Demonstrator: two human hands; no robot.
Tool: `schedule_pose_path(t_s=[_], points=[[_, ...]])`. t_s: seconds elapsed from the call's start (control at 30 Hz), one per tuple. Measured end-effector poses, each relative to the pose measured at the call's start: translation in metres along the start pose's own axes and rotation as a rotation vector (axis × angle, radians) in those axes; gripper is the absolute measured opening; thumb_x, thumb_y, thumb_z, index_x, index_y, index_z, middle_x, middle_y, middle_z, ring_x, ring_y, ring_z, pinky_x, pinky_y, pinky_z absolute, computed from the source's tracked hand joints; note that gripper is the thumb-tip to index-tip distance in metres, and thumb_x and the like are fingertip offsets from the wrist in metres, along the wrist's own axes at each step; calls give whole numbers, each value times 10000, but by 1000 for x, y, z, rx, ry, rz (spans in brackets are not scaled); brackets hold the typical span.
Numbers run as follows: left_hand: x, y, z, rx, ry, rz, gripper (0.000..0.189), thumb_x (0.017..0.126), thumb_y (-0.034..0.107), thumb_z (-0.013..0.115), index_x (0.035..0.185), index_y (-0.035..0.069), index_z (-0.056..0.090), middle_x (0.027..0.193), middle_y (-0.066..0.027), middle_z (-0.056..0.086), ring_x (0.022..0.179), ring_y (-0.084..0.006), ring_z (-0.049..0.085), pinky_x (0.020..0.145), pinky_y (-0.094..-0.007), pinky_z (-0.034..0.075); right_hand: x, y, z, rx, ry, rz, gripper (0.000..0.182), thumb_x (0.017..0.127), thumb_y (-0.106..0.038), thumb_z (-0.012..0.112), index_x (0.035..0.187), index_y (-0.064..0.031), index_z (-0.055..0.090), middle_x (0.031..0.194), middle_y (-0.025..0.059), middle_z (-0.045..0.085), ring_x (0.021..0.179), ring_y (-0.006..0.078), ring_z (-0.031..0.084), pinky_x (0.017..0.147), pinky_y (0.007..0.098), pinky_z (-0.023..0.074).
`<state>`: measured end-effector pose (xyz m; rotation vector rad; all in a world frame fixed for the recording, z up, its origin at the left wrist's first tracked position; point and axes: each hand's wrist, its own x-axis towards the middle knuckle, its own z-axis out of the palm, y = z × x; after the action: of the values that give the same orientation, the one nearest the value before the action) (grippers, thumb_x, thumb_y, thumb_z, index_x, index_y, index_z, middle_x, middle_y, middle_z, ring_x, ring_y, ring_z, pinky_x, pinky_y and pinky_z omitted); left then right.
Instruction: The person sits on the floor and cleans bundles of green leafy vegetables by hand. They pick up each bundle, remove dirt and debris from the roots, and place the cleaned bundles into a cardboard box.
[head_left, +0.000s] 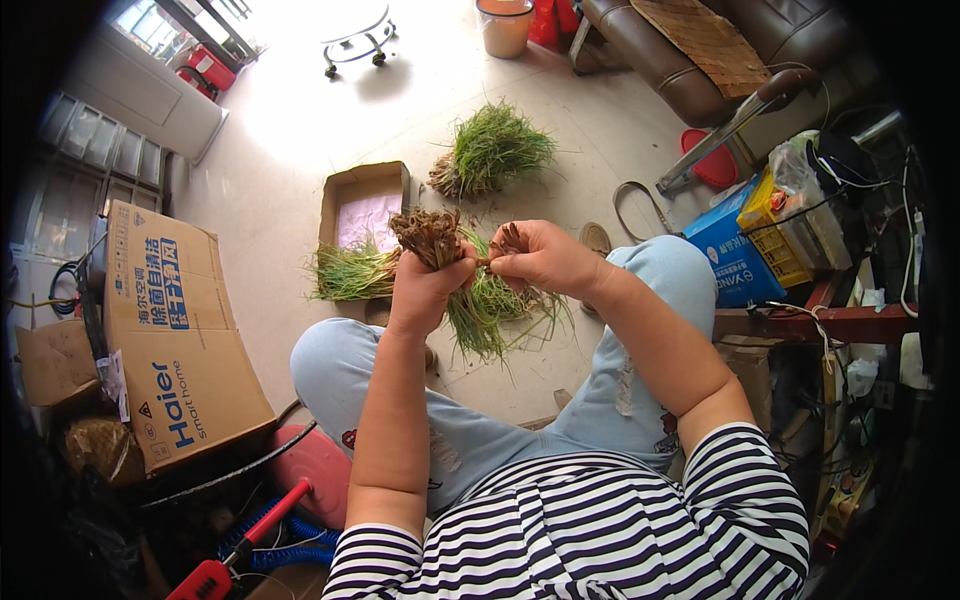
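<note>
My left hand (426, 291) is closed around a thick bunch of chive-like greens (429, 236), brown root ends up and green leaves hanging below the fist. Beside it, my right hand (551, 256) pinches a few stalks with brown ends between thumb and fingers. The fingertips of both hands nearly meet; whether those stalks are still part of the bunch I cannot tell. Beneath the hands, more loose greens (504, 296) lie on the floor. A shallow cardboard box (330, 206) with a pink lining holds another heap of greens (345, 274). Farther off sits a larger pile of greens (499, 146).
On the left stands a large Haier carton (187, 337), with a pink round stool seat (311, 472) near it. To the right are a blue box (731, 244), a yellow crate (776, 232) and a brown sofa (667, 60). A bucket (504, 30) stands at the far side.
</note>
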<state>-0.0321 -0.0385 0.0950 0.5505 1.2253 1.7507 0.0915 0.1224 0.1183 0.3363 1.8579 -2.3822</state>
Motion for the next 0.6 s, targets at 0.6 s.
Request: schedule_pose_path(t_s=[0.6], points=[[3, -11, -4, 220, 305, 9, 193, 775, 26, 696, 958, 11, 636, 753, -15, 615, 612, -90, 557, 539, -226, 425, 1, 0, -14, 158, 141, -26, 85, 893, -134, 594, 918, -56, 569, 709, 21, 627, 527, 30, 461, 464, 166, 351]])
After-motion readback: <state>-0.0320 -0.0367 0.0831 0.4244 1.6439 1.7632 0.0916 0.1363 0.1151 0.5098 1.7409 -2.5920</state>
